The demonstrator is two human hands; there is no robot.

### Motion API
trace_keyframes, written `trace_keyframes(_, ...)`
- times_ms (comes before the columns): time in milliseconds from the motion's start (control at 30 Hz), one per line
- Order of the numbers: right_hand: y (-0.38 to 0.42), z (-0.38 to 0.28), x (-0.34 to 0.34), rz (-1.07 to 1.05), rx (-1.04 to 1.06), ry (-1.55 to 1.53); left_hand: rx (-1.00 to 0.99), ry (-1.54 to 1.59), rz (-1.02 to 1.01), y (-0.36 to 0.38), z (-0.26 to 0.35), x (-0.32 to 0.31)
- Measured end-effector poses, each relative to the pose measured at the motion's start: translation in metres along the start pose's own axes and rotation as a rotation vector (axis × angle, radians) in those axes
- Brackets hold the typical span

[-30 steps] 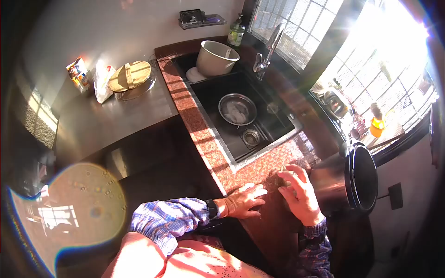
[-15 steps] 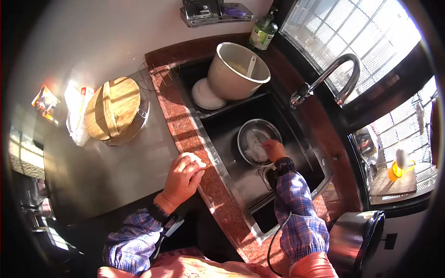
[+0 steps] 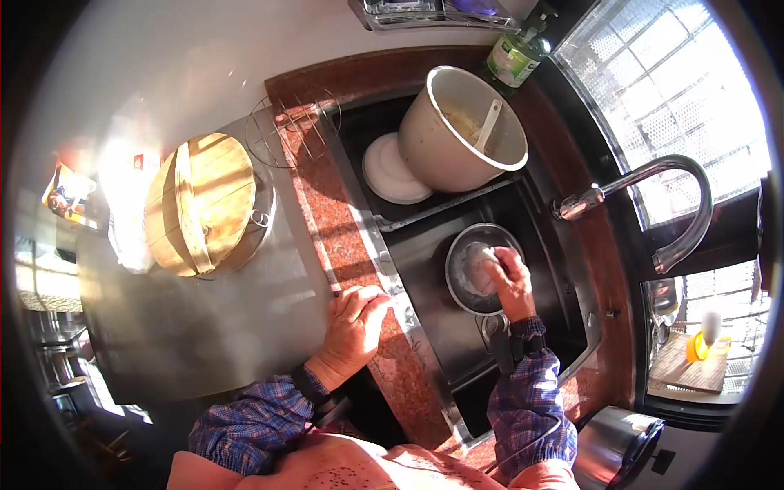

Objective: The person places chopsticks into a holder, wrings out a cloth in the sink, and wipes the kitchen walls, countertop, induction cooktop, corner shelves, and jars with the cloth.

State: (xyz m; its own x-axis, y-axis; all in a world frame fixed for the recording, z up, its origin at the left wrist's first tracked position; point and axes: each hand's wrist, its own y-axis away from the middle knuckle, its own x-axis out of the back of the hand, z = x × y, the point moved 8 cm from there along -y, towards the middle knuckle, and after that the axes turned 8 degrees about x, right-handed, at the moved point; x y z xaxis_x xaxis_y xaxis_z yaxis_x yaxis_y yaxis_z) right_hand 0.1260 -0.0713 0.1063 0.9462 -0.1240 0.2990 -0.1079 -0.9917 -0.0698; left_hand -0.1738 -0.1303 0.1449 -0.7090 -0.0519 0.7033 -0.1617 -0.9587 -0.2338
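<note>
My right hand [image 3: 512,286] is closed round a pale, soft-looking lump [image 3: 482,268] inside a round metal pan [image 3: 459,296]. I cannot make out what the lump is. The pan sits in the black sink [image 3: 425,269], its dark handle [image 3: 500,347] pointing toward me under my right wrist. On the red granite edge [image 3: 347,253] of the counter rests my left hand [image 3: 351,335], fingers curled together, with nothing visible in them.
A large pale pot [image 3: 420,139] with a white spatula [image 3: 488,126] leans tilted in the far basin beside a white round base [image 3: 392,171]. A chrome faucet [image 3: 702,196] rises at right. A wooden-lidded pot [image 3: 204,204] and wire rack [image 3: 282,131] stand left; a soap bottle [image 3: 513,61] stands behind.
My right hand has moved from the pan's right edge further over it and gathered the pale stuff into a lump. My left hand stays on the counter edge; the view has shifted.
</note>
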Motion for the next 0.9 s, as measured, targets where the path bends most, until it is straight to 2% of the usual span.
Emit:
trace_keyframes(33, -0.005, -0.024, -0.013, -0.066, 0.2, 0.191, 0.002, 0.002, 0.001, 0.001, 0.001, 0.0)
trace_keyframes(67, -0.012, -0.04, -0.026, -0.08, 0.338, 0.236, -0.006, 0.008, 0.011, -0.001, 0.002, 0.001)
trace_keyframes(100, -0.017, -0.058, -0.041, -0.067, 0.355, 0.301, -0.014, 0.011, 0.019, -0.001, 0.002, 0.001)
trace_keyframes(167, -0.027, -0.056, -0.079, -0.035, 0.068, -0.007, -0.011, 0.01, 0.029, 0.0, 0.002, 0.001)
trace_keyframes(233, -0.037, -0.046, -0.118, 0.036, 0.147, -0.138, 0.0, 0.005, 0.021, -0.001, 0.002, 0.002)
trace_keyframes(300, -0.051, -0.061, -0.149, 0.027, 0.424, 0.072, 0.008, 0.028, 0.008, -0.003, 0.002, 0.004)
trace_keyframes(367, -0.054, -0.08, -0.176, -0.077, 0.47, 0.306, 0.023, 0.056, -0.015, -0.002, 0.002, 0.004)
trace_keyframes(400, -0.052, -0.081, -0.188, -0.131, 0.467, 0.276, 0.031, 0.074, -0.009, -0.001, 0.001, 0.005)
trace_keyframes(500, -0.034, -0.086, -0.194, -0.298, 0.484, 0.405, 0.037, 0.088, 0.008, -0.002, 0.001, 0.008)
trace_keyframes(567, -0.014, -0.087, -0.186, -0.324, 0.441, 0.475, 0.05, 0.102, 0.012, -0.002, 0.0, 0.007)
trace_keyframes(600, 0.001, -0.089, -0.178, -0.272, 0.472, 0.467, 0.046, 0.103, 0.015, -0.001, -0.002, 0.006)
trace_keyframes(633, 0.012, -0.091, -0.17, -0.299, 0.378, 0.452, 0.03, 0.12, 0.042, -0.001, -0.004, 0.006)
trace_keyframes(733, 0.053, -0.088, -0.147, -0.294, 0.467, 0.419, 0.018, 0.173, 0.09, 0.0, -0.004, 0.01)
trace_keyframes(800, 0.078, -0.09, -0.132, -0.359, 0.346, 0.421, 0.011, 0.203, 0.119, 0.0, -0.003, 0.012)
trace_keyframes(900, 0.118, -0.081, -0.109, -0.395, 0.299, 0.426, -0.005, 0.16, 0.132, 0.001, -0.002, 0.009)
